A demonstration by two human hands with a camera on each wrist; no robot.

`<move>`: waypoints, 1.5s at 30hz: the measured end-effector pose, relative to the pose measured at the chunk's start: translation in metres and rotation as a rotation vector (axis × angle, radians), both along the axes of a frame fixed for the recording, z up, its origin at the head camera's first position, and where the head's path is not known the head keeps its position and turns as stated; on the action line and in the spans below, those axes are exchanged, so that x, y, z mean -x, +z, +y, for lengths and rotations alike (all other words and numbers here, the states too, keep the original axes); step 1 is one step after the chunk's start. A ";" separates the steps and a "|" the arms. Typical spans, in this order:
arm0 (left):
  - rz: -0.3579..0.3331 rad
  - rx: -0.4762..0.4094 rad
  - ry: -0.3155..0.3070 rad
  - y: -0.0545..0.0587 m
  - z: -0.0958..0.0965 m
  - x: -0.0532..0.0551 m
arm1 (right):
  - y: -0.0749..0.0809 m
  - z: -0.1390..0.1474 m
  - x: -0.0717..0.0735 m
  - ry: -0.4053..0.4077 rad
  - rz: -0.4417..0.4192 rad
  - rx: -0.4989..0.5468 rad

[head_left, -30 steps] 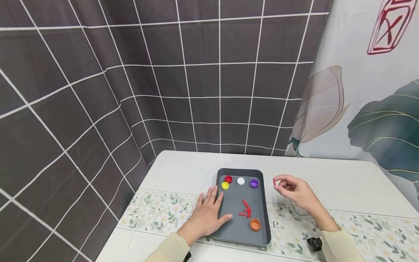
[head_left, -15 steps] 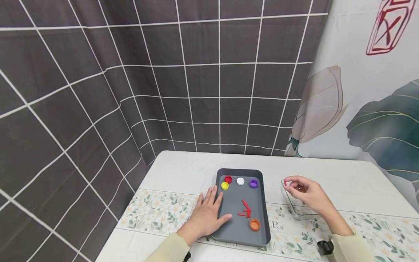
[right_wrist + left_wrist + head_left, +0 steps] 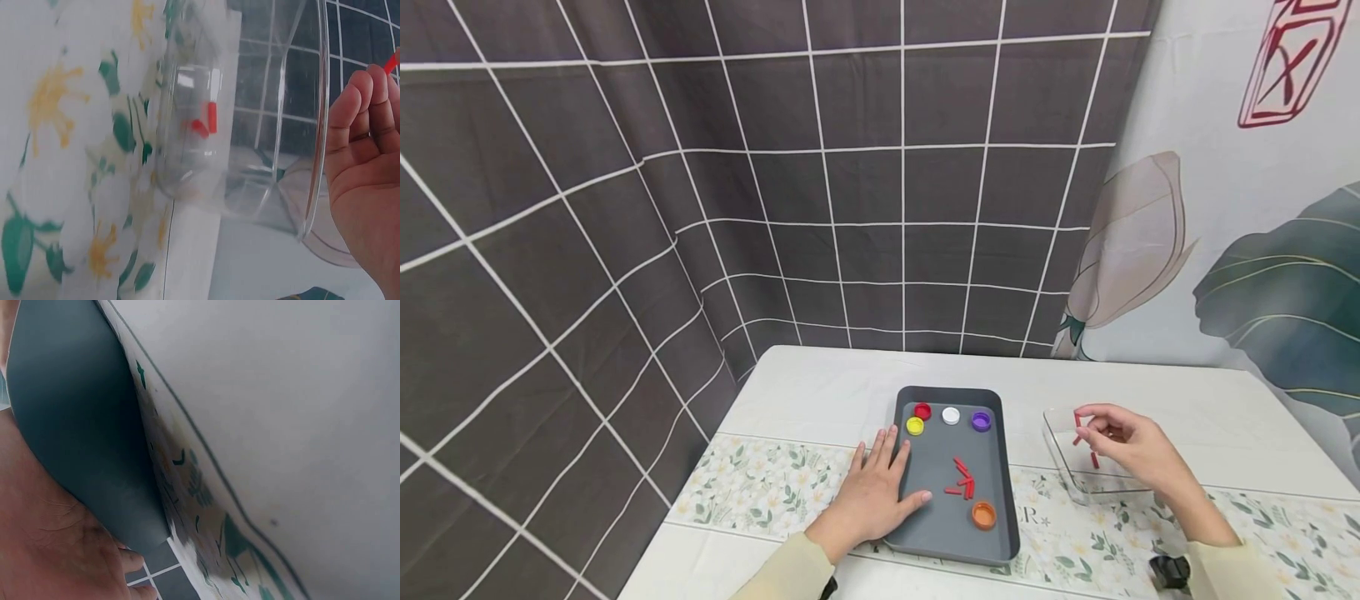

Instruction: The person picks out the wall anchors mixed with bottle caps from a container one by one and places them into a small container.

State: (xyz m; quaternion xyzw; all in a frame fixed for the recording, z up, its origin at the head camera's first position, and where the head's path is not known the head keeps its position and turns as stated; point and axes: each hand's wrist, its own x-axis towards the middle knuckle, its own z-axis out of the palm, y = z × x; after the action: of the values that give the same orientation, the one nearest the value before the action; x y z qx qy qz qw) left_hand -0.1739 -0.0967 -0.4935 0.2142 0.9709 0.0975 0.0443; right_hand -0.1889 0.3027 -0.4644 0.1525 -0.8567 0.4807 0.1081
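My left hand point(image 3: 874, 497) lies with fingers spread on the left rim of a grey tray point(image 3: 936, 454); the left wrist view shows its palm beside the tray's dark underside. In the tray, several short red sticks point(image 3: 966, 483) lie in a loose pile behind an orange ring-shaped cap point(image 3: 983, 515). Over a clear box point(image 3: 1077, 495), my right hand point(image 3: 1127, 439) pinches a red stick point(image 3: 1078, 421) between thumb and fingertips. Through the box's wall, the right wrist view shows two red sticks point(image 3: 212, 117) on its bottom.
Smaller caps sit at the tray's far end: red point(image 3: 922, 411), yellow point(image 3: 914, 426), white point(image 3: 951, 415) and purple point(image 3: 981, 421). The tablecloth point(image 3: 820, 392) is white with a floral band. A dark gridded curtain point(image 3: 865, 192) hangs behind the table and along its left.
My right hand has moved right, from beside the tray to over the clear box, still pinching the red stick. Red sticks inside the box now show. My left hand stays put.
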 end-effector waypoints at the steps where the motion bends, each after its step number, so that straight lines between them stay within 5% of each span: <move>1: -0.001 -0.002 0.000 0.000 0.000 0.000 | 0.000 0.002 0.000 -0.001 -0.003 -0.002; 28: -0.003 0.001 0.001 0.000 0.000 0.000 | -0.002 0.019 0.003 -0.033 -0.037 -0.037; 45: -0.001 0.003 0.001 0.000 0.001 0.001 | 0.010 -0.028 0.022 0.224 -0.072 -0.058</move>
State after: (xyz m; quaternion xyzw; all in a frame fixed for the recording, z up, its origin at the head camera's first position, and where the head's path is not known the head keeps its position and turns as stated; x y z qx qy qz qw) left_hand -0.1748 -0.0961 -0.4937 0.2136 0.9711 0.0961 0.0453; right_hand -0.2104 0.2748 -0.4540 0.2328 -0.8513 0.4698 0.0183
